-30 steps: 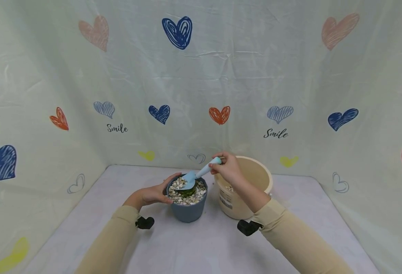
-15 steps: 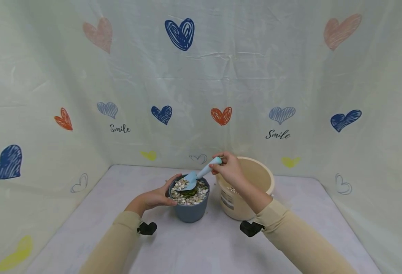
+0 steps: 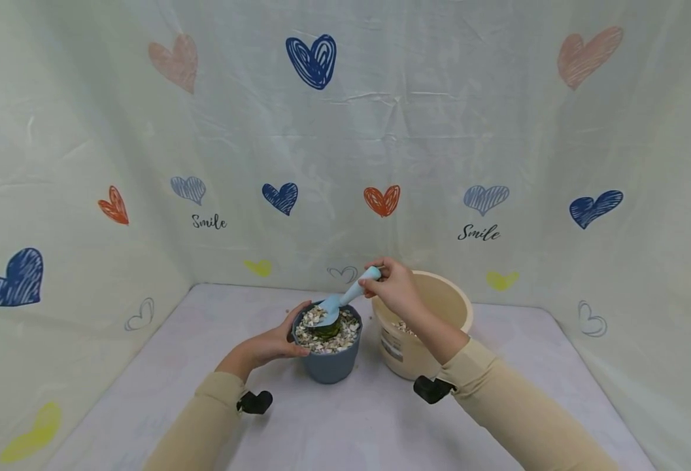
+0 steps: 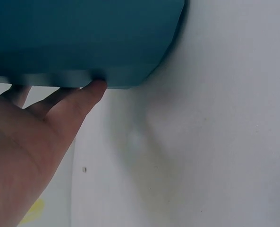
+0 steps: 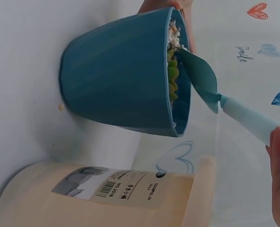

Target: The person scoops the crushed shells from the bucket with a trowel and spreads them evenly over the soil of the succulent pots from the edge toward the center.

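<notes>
A blue-grey flowerpot (image 3: 330,367) stands upright, filled with pale pebbles (image 3: 345,341) around a small green succulent (image 3: 327,330). My left hand (image 3: 265,345) grips the pot's left side near the rim, thumb in front and fingers behind. The left wrist view shows its fingertips touching the pot wall (image 4: 83,42). Between thumb and fingers, my right hand (image 3: 397,291) pinches the handle of a light blue trowel (image 3: 357,286). The trowel slants down left, its blade over the pebbles and partly covering the plant; in the right wrist view the blade's tip (image 5: 189,59) reaches inside the rim.
A cream bucket (image 3: 397,362) with a printed label (image 5: 109,187) stands right of the pot, some pebbles visible inside; my right forearm crosses its front. A few crumbs lie on the white tabletop (image 3: 333,432). A heart-patterned curtain (image 3: 333,137) rises behind.
The head view has shifted slightly, moving the scene a little to the right. The trowel's handle stands slightly steeper. Both hands keep their hold.
</notes>
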`<state>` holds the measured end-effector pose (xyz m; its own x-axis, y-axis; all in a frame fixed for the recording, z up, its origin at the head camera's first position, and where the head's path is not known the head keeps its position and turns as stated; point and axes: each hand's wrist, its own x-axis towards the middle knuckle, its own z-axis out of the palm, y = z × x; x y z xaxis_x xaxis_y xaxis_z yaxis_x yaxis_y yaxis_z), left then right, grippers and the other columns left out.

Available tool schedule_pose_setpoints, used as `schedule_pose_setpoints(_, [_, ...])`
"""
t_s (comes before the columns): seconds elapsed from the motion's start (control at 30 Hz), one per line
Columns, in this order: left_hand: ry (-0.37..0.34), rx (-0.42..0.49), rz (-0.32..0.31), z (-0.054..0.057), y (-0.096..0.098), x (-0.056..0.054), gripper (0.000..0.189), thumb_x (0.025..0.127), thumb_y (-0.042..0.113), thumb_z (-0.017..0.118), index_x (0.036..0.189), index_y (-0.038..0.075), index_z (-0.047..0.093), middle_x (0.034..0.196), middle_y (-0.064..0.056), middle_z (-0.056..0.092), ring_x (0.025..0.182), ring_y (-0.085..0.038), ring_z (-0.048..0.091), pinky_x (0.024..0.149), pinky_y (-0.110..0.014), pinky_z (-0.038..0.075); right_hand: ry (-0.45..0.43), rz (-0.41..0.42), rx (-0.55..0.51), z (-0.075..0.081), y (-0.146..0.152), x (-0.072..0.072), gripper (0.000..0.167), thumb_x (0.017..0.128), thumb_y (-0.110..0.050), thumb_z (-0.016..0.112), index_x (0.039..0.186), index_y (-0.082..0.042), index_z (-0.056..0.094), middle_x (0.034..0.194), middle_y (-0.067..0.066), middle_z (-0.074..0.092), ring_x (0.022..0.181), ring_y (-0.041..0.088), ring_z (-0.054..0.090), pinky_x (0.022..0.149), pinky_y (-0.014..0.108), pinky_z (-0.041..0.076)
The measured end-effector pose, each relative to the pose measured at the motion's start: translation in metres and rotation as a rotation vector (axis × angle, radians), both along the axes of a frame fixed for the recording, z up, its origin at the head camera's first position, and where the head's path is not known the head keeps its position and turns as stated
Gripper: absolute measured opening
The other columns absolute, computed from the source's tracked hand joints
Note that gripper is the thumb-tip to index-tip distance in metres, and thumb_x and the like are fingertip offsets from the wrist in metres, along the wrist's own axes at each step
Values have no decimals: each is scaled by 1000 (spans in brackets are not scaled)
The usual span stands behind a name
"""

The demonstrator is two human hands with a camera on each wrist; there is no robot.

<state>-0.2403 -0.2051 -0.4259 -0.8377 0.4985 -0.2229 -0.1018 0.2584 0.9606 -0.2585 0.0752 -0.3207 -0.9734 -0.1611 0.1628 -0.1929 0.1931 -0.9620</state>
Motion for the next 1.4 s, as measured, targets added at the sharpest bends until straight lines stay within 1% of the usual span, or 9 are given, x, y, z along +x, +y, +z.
schedule_pose_setpoints(0.17, [1,-4,57,-1,5,4,111,82,16,79,157,32,-1,158,-21,-13,142,-49,8,105,-60,31,11,0,3,2,-1,0,29,87,1,71,114,4,61,95,17,69,66,18,67,70,37,59])
schedule_pose_setpoints(0.37, [18,-41,132,-1,13,10,110,82,11,79,157,29,1,158,-23,-15,141,-52,3,105,-64,31,9,20,27,4,-2,4,29,87,-1,72,115,2,61,96,16,69,69,20,68,68,33,58])
schedule_pose_setpoints(0.57, [37,-57,180,0,19,16,108,82,9,78,157,30,4,158,-22,-14,142,-51,-3,106,-67,25,8,31,42,6,-2,6,30,87,-2,72,114,1,61,95,16,69,74,27,69,68,32,59])
schedule_pose_setpoints(0.67, [44,-62,203,-2,21,18,108,81,11,80,157,31,6,159,-21,-13,142,-49,-4,106,-68,22,17,29,45,6,-2,6,30,87,-1,72,115,2,61,96,16,69,73,26,69,67,32,58])
schedule_pose_setpoints(0.77, [49,-69,224,-4,23,19,109,80,12,81,157,30,7,159,-22,-11,142,-50,-3,106,-69,21,22,24,48,7,-2,7,30,87,-1,72,115,3,62,96,17,69,71,23,69,67,31,58])
schedule_pose_setpoints(0.9, [46,-84,250,-3,25,22,110,79,14,82,157,28,6,159,-24,-8,142,-51,-1,107,-69,18,19,14,57,8,-1,6,30,87,-1,72,115,2,62,97,16,69,69,19,68,67,31,58])
schedule_pose_setpoints(0.97, [43,-89,264,-2,26,23,110,79,15,82,157,28,6,159,-24,-7,142,-51,-1,107,-69,16,24,10,63,9,0,6,30,87,-1,72,115,2,62,96,17,69,69,19,68,67,31,58])
schedule_pose_setpoints(1.17, [53,-89,303,-2,29,28,111,79,15,83,157,27,5,159,-24,-5,141,-54,2,106,-71,16,26,4,64,10,-1,4,29,87,-2,72,115,2,62,96,16,69,69,20,68,67,31,58])
schedule_pose_setpoints(1.4, [65,-93,371,0,36,34,114,76,17,84,157,24,5,157,-30,2,140,-55,4,106,-71,16,21,9,73,12,-2,5,30,87,-2,71,116,1,62,96,15,69,70,20,68,70,35,58])
